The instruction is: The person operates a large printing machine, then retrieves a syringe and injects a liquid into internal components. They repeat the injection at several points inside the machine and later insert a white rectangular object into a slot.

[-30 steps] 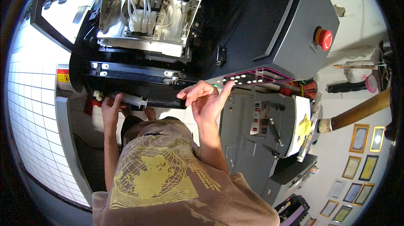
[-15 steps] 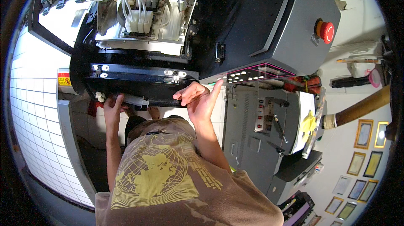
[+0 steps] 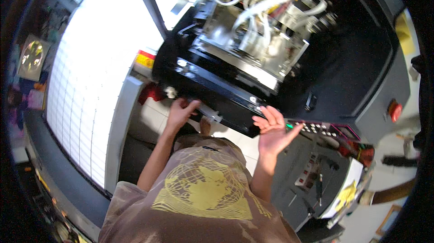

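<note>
A bright white gridded bed lies left; pale floor shows beneath.

Your view has swung left and tilted, so the white gridded flatbed now fills more of the frame. Your right hand has drawn off the row of small panel buttons and now hangs open beside the black metal carriage.

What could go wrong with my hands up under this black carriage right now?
Right hand is open at the lower edge of the black carriage, beside the button panel; a finger could press a button by accident. Left hand has its grip on a small grey syringe-like tool under the carriage; it might slip or get pinched. White tubes hang loose above and could snag.
</note>
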Demonstrator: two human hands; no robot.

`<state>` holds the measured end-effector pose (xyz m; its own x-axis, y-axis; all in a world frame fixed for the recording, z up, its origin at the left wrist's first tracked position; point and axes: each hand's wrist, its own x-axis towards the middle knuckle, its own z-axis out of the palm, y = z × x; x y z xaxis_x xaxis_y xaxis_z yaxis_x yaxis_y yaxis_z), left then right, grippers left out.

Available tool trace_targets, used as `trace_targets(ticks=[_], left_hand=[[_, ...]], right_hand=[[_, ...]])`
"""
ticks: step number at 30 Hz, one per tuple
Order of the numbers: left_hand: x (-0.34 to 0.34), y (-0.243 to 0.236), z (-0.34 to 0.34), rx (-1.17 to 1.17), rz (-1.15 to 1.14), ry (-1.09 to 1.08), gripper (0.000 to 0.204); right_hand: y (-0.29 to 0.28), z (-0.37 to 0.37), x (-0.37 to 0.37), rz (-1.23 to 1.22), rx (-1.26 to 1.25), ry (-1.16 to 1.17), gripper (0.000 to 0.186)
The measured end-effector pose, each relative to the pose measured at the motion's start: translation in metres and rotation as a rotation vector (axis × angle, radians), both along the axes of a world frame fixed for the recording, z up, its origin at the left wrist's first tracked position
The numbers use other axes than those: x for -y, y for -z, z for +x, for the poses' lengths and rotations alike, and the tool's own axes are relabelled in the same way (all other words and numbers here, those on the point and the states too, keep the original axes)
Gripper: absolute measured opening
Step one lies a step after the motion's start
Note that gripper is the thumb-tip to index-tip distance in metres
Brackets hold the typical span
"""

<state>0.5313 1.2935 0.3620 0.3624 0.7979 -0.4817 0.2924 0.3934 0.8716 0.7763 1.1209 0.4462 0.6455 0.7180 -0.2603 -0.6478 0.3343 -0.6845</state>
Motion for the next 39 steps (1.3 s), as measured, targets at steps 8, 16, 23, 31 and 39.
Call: trace_targets(ticks=[8, 16, 23, 31, 39], left_hand=[[0.0, -0.002, 0.001, -0.031, -0.024, -0.025, 0.056], [-0.001, 0.004, -0.004, -0.06, 0.018, 0.041, 0.06], [0.0, -0.001, -0.005, -0.1, -0.001, 0.038, 0.073], [-0.007, -0.004, -0.008, -0.058, -0.103, 0.115, 0.076], [-0.017, -0.016, -0.023, 0.003, -0.177, 0.257, 0.079]], right_hand=[[0.006, -0.001, 0.001, 0.01, 0.028, 0.005, 0.112], [0.007, -0.002, 0.001, 0.066, 0.084, -0.026, 0.105], [0.009, -0.004, 0.001, 0.003, 0.116, 0.017, 0.105], [0.005, -0.004, 0.001, 0.029, 0.141, -0.012, 0.105], [0.001, -0.009, -0.005, -0.114, 0.124, 0.134, 0.103]])
